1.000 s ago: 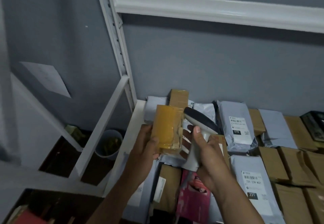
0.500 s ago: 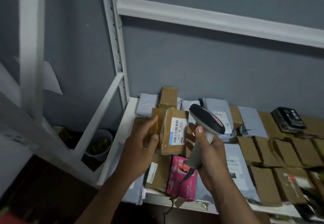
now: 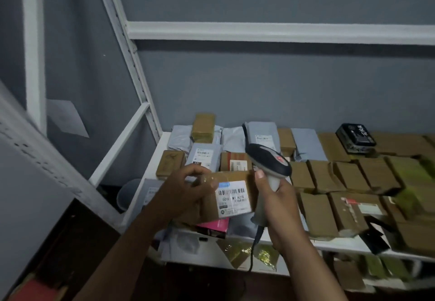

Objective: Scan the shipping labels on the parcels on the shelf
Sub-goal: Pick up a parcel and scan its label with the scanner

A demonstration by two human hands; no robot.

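- Holding a taped cardboard parcel (image 3: 226,197) above the front edge of the shelf (image 3: 294,241), the left hand (image 3: 186,194) wraps its fingers over the parcel's top edge and left end; that grip is closed on the parcel, which seems meant to tilt its face up toward the camera.
- Facing up, the white shipping label (image 3: 233,200) sits on the parcel's right half, at 3 o'clock from the left hand, with its barcode uncovered; the fingers stay clear of it, probably so nothing blocks the read.
- At 3 o'clock from the label, the right hand (image 3: 277,204) has its grip closed round the handle of the barcode scanner (image 3: 268,159), thumb up the front.
- The scanner's dark head sits at 1 o'clock from the label and does not look aimed squarely at the barcode, so I judge the scan not yet lined up; no beam shows.
- Its cable (image 3: 255,249) hangs down past the shelf edge at 6 o'clock from the hand.
- Other parcels lie on the shelf: grey mailers (image 3: 203,157) at 12 o'clock from the held one, rows of brown boxes (image 3: 341,176) at 3 o'clock, and a pink package (image 3: 215,226) just beneath it.
- Most of those lie flat with labels up or hidden, which suggests each is lifted in turn.
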